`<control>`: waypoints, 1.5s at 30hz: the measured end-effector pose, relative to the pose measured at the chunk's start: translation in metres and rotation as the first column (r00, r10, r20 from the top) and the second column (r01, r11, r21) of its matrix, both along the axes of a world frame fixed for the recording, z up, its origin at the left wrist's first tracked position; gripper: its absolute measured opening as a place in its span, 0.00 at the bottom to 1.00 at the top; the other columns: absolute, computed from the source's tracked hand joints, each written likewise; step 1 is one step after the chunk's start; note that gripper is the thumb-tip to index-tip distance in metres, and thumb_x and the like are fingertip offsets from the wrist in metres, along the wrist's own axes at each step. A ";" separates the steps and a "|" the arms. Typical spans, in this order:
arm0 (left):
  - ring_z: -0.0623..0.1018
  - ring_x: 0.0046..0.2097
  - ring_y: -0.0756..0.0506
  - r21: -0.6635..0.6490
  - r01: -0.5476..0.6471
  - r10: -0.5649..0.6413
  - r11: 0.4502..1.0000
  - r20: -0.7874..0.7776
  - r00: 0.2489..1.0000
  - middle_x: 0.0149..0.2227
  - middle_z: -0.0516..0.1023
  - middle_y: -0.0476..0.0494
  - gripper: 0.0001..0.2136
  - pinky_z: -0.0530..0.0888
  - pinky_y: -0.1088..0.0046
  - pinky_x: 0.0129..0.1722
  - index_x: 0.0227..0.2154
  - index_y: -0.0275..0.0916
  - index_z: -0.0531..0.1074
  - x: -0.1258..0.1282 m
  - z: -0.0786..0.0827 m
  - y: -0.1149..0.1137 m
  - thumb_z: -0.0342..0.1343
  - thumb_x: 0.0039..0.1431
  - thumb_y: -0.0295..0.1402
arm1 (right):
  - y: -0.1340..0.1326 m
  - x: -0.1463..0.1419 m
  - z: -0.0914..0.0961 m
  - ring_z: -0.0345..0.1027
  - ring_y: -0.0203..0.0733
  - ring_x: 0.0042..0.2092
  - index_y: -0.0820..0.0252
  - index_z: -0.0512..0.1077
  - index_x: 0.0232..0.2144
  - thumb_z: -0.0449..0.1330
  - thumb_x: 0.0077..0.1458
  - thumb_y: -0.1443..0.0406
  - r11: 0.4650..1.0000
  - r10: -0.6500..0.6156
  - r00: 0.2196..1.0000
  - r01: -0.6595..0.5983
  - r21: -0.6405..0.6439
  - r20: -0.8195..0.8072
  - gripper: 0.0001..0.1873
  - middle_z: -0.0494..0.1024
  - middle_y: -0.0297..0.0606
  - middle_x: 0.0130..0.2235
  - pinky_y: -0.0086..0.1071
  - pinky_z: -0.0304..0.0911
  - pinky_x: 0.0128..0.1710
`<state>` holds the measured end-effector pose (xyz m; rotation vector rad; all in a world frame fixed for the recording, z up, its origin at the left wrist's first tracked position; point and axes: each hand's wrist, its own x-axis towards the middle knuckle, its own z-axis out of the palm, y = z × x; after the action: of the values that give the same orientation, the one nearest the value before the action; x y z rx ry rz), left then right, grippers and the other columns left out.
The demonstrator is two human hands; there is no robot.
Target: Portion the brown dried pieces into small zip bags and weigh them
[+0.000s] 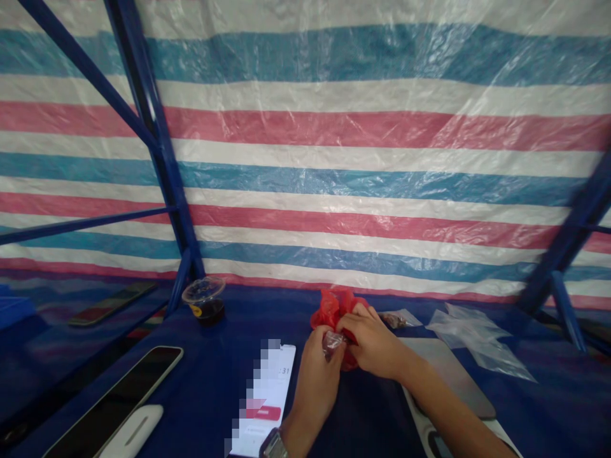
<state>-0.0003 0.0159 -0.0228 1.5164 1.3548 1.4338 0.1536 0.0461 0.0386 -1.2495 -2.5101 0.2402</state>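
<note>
A red plastic bag (334, 305) is bunched up between my two hands on the blue table (200, 394). My left hand (319, 366), with a watch (274, 443) on its wrist, is closed round a small clear plastic packet (333, 343) with something brownish in it, at the bag's near side. Against it, my right hand (370, 337) has its fingers closed on the red bag's gathered plastic. Part of the bag hangs below the fingers. The packet's contents are too small to name.
Left of my hands lie a lit phone (270, 394), a dark phone (119, 394), a white rounded case (134, 432) and a lidded cup of dark liquid (205, 305). To the right are a grey flat device (451, 372), clear bags (477, 334) and a small filled packet (398, 318).
</note>
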 end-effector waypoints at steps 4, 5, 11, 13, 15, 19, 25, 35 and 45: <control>0.79 0.36 0.41 -0.016 -0.057 0.058 0.998 0.034 0.998 0.33 0.80 0.45 0.07 0.73 0.65 0.38 0.34 0.42 0.73 0.000 -0.001 0.005 0.55 0.59 0.39 | 0.001 0.004 0.002 0.66 0.50 0.52 0.57 0.77 0.42 0.61 0.50 0.74 1.000 -0.014 0.998 0.014 0.008 0.057 0.17 0.84 0.39 0.46 0.42 0.52 0.54; 0.79 0.36 0.41 -0.020 -0.080 0.080 0.997 0.043 0.996 0.33 0.80 0.46 0.07 0.72 0.65 0.38 0.34 0.42 0.73 -0.001 -0.001 0.006 0.55 0.59 0.39 | 0.002 0.006 0.003 0.66 0.50 0.53 0.56 0.78 0.44 0.61 0.52 0.73 0.999 -0.038 0.995 0.036 0.019 0.094 0.17 0.84 0.39 0.48 0.42 0.52 0.54; 0.76 0.32 0.42 -0.045 -0.206 0.209 0.978 0.110 0.972 0.29 0.78 0.47 0.08 0.69 0.66 0.33 0.34 0.42 0.74 -0.005 0.003 0.007 0.57 0.58 0.40 | 0.007 0.020 0.010 0.68 0.56 0.56 0.60 0.81 0.47 0.62 0.55 0.71 0.956 -0.292 0.921 0.271 0.114 0.258 0.17 0.83 0.47 0.51 0.45 0.53 0.54; 0.76 0.31 0.42 -0.041 -0.219 0.223 0.975 0.154 0.963 0.28 0.78 0.48 0.09 0.70 0.67 0.33 0.34 0.41 0.74 -0.006 0.004 0.008 0.58 0.58 0.42 | 0.008 0.019 0.011 0.68 0.58 0.57 0.63 0.81 0.46 0.63 0.54 0.72 0.941 -0.335 0.904 0.309 0.137 0.266 0.16 0.82 0.51 0.52 0.46 0.54 0.55; 0.78 0.32 0.42 -0.033 -0.225 0.227 0.974 0.206 0.952 0.29 0.78 0.48 0.11 0.72 0.67 0.34 0.36 0.41 0.74 -0.005 0.004 0.011 0.58 0.58 0.44 | 0.010 0.015 0.011 0.67 0.59 0.58 0.64 0.81 0.46 0.63 0.54 0.72 0.931 -0.360 0.893 0.327 0.161 0.271 0.16 0.81 0.53 0.54 0.46 0.54 0.55; 0.78 0.30 0.44 -0.043 -0.220 0.222 0.975 0.307 0.925 0.28 0.78 0.49 0.15 0.73 0.69 0.33 0.37 0.40 0.74 -0.001 -0.001 0.019 0.61 0.57 0.47 | 0.015 0.000 0.008 0.65 0.59 0.62 0.64 0.80 0.50 0.62 0.54 0.75 0.926 -0.371 0.889 0.330 0.185 0.269 0.21 0.80 0.53 0.56 0.45 0.54 0.57; 0.79 0.32 0.45 -0.068 -0.231 0.237 0.971 0.423 0.875 0.30 0.80 0.48 0.17 0.75 0.70 0.33 0.38 0.39 0.75 0.005 -0.012 0.026 0.64 0.57 0.48 | 0.022 -0.005 0.007 0.68 0.54 0.59 0.61 0.82 0.48 0.64 0.52 0.75 0.935 -0.349 0.906 0.321 0.151 0.240 0.21 0.83 0.46 0.53 0.43 0.55 0.56; 0.80 0.35 0.45 -0.083 -0.206 0.220 0.975 0.508 0.833 0.34 0.83 0.45 0.17 0.77 0.67 0.39 0.40 0.37 0.76 0.008 -0.008 0.026 0.65 0.56 0.46 | 0.022 -0.010 -0.001 0.65 0.56 0.60 0.56 0.83 0.46 0.64 0.50 0.74 0.953 -0.300 0.935 0.283 0.110 0.189 0.20 0.83 0.46 0.53 0.44 0.55 0.56; 0.80 0.34 0.46 -0.086 -0.179 0.197 0.980 0.541 0.818 0.31 0.81 0.47 0.19 0.76 0.71 0.36 0.37 0.37 0.77 0.005 -0.009 0.027 0.68 0.54 0.49 | 0.024 -0.002 -0.006 0.67 0.56 0.61 0.54 0.83 0.47 0.64 0.51 0.73 0.956 -0.293 0.951 0.293 0.012 0.102 0.21 0.84 0.43 0.54 0.46 0.58 0.57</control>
<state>0.0048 0.0424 -0.0316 0.8537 1.1731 1.7856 0.1511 0.0701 0.0322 -1.6519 -2.3640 0.1103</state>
